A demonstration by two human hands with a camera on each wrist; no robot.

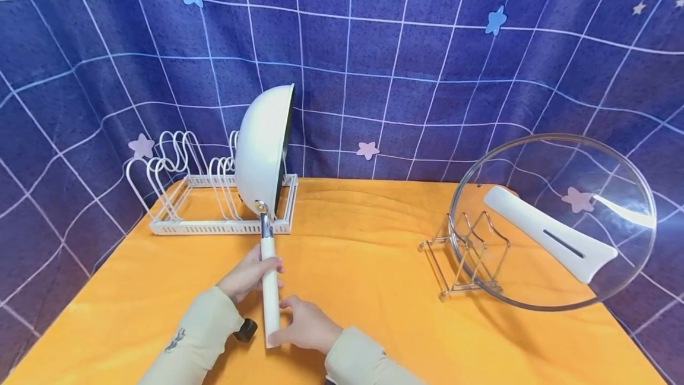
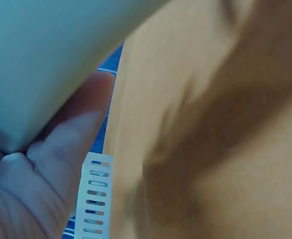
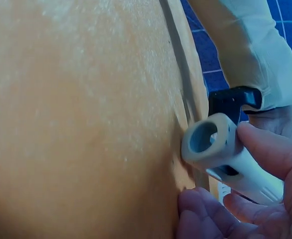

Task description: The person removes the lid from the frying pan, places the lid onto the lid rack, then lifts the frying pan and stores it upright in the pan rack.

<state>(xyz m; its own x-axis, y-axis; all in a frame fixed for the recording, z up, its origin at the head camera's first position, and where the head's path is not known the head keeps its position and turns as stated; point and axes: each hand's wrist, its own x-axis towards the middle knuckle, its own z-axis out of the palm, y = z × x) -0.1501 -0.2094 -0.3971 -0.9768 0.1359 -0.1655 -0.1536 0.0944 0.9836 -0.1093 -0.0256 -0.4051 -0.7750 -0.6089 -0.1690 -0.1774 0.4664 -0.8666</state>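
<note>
A white wok (image 1: pixel 262 147) with a dark inside stands on its side in the right part of a white wire rack (image 1: pixel 214 228). Its long white handle (image 1: pixel 271 296) points toward me. Partway along the handle, my left hand (image 1: pixel 247 275) grips it, thumb across the top. My right hand (image 1: pixel 310 327) holds the handle near its end between thumb and fingers. From the right wrist, the handle's end (image 3: pixel 218 142) shows a round hole, with the thumb on one side of it. The left wrist view shows the handle (image 2: pixel 51 59) lying across the palm.
On the right, a big glass lid (image 1: pixel 566 284) with a long white handle leans upright in a small metal wire stand (image 1: pixel 470 284). Empty white wire loops (image 1: pixel 155 180) rise left of the wok. An orange cloth (image 1: pixel 363 242) covers the table; a blue curtain (image 1: pixel 401 76) hangs behind.
</note>
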